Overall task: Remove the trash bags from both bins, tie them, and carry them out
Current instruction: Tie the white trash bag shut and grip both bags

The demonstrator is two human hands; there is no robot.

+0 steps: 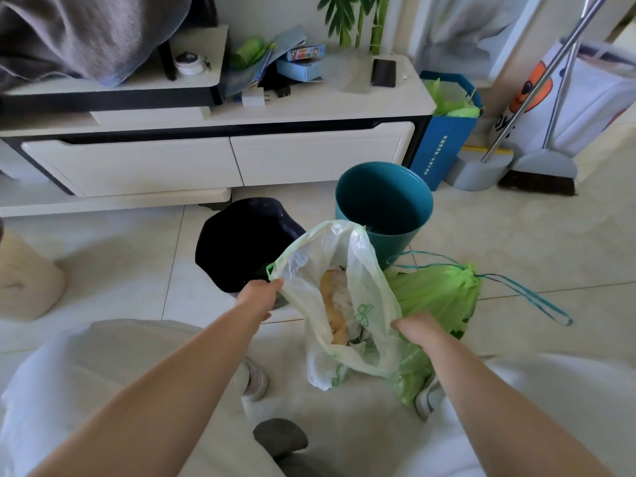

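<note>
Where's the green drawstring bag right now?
The green drawstring bag lies on the tiled floor right of centre, just behind the right hand, below the teal bin and beside the open white bag.

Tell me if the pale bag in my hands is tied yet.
Not yet. The pale bag gapes open, trash visible inside, with the left hand and right hand holding its rim apart.
</note>
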